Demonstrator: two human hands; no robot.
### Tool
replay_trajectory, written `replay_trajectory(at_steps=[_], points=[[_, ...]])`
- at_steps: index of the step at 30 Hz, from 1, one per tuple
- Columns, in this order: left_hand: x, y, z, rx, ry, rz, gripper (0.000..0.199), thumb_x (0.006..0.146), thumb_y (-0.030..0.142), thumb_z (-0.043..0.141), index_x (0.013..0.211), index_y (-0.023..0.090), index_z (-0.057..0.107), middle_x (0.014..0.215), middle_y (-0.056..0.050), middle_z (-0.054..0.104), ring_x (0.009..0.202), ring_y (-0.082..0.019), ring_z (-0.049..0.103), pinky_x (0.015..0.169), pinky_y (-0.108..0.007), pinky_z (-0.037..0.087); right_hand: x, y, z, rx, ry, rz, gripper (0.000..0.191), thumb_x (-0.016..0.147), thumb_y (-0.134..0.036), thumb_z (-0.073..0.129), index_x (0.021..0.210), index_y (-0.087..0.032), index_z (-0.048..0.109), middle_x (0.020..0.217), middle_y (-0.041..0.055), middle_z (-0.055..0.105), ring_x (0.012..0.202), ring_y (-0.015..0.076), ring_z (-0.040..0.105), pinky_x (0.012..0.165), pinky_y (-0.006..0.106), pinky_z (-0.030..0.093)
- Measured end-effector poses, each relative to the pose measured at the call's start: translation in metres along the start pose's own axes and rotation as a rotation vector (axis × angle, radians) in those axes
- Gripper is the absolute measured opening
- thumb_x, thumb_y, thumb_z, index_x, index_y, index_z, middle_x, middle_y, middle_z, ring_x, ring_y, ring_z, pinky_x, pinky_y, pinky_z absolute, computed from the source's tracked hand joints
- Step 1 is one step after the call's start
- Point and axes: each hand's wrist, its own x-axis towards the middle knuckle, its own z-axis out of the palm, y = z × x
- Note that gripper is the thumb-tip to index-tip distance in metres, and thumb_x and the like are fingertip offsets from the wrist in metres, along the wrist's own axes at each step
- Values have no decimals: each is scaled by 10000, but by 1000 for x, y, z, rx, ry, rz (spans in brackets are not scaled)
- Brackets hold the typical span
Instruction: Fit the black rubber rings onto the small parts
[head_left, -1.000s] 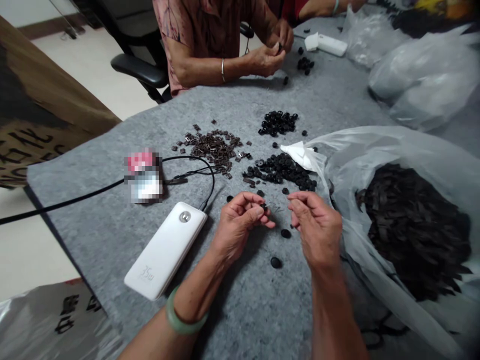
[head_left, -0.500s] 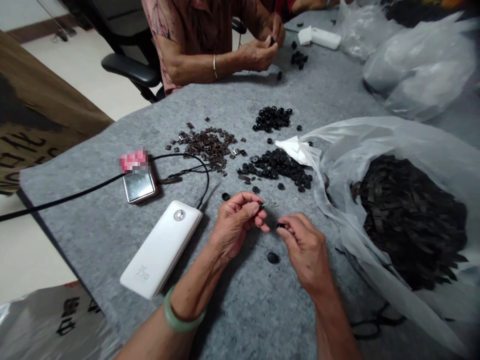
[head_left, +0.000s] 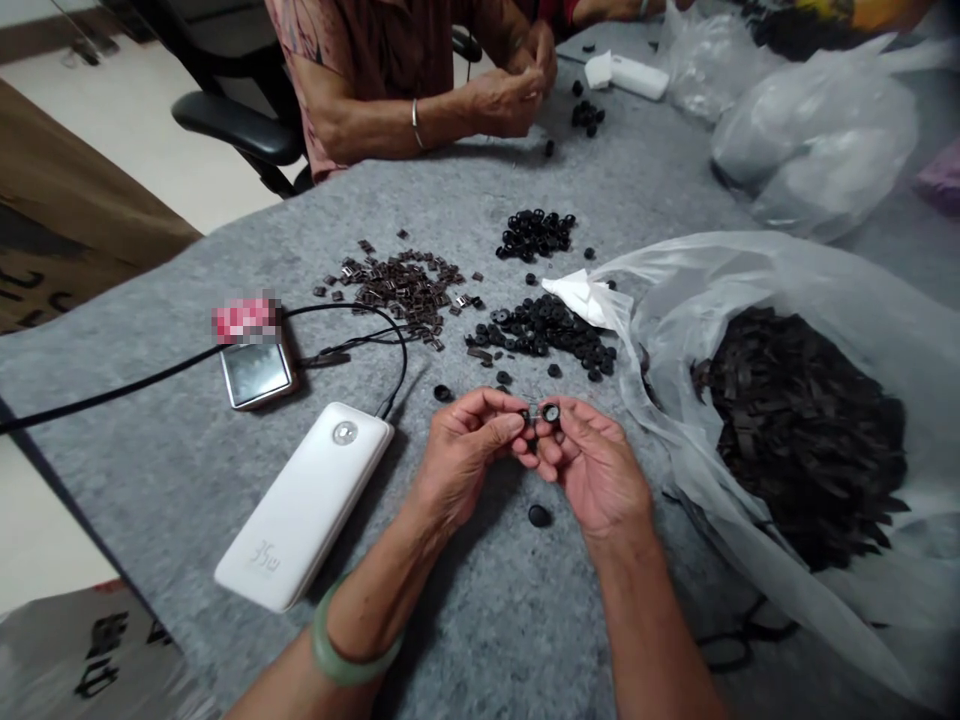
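Observation:
My left hand, with a green bangle on its wrist, pinches a small black round part. Thin wire-like pins show by its fingertips. Against it, my right hand holds a black round cap between thumb and finger, its hollow, lighter inner side showing. The two hands touch or nearly touch at the fingertips. Below them a single black domed cap lies on the grey felt-like table cover. Just beyond my hands are a pile of black discs and a few loose black pieces.
A heap of small brown metal clips and a pile of black rings lie farther back. At left are a white power bank, a cable and a small screen device. An open plastic bag of black strips stands right. Across sits a co-worker.
My right hand has moved up and left to meet my left hand, and the cap it holds has turned to show its hollow side. The view has shifted slightly.

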Motion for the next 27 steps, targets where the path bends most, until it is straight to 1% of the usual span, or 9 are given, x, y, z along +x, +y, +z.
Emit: replay_trajectory(at_steps=[3,6,9,13,16,19,22,27], points=[[-1,0,2,26,-4,19,218,744,205,813,891,114,679,705,-34,734,572,-100,679,602,-196,571,0,4,-3,-5,-22,1,421,717,-347,794,995,-124,570,688,-6,625,504,80,567,401,188,449],[-2,-1,5,52,-19,45,181,770,199,790,891,116,684,703,-40,735,574,-104,675,600,-203,565,-2,5,-3,-10,-36,-30,397,733,-361,789,970,-125,575,652,-23,599,478,62,543,410,177,447],[-3,-3,7,69,-23,67,155,772,188,785,873,117,690,693,-28,723,581,-97,664,603,-203,561,-3,5,-2,-52,-24,-79,400,734,-386,793,953,-125,584,635,-36,581,468,51,530,432,179,462],[-4,-4,8,94,-32,84,170,768,198,795,866,108,690,688,-28,718,596,-99,660,616,-213,566,-3,5,-3,-102,-7,-107,409,740,-402,801,955,-122,597,627,-39,577,470,40,519,442,165,451],[-4,-5,9,84,-20,89,191,756,219,807,860,112,686,693,-29,723,591,-101,654,599,-213,560,-3,5,-4,-43,-30,-55,414,741,-401,805,960,-125,587,623,-46,571,458,32,505,434,152,430],[-5,-4,10,65,10,103,192,742,215,816,840,116,685,693,-22,727,586,-82,645,595,-184,545,-2,4,-5,24,-86,26,380,761,-370,780,962,-124,572,620,-48,564,441,11,467,411,117,340],[-6,-4,10,52,21,108,203,725,207,829,832,116,682,706,-24,737,594,-72,649,600,-165,541,-1,4,-7,44,-119,56,350,770,-347,757,954,-122,563,620,-49,560,430,-9,422,408,100,259],[-7,-4,10,59,-2,106,211,739,224,823,843,123,670,712,-24,732,591,-79,651,587,-175,555,-2,4,-6,53,-124,79,353,739,-335,774,932,-129,562,617,-49,561,430,-5,412,405,102,257]])
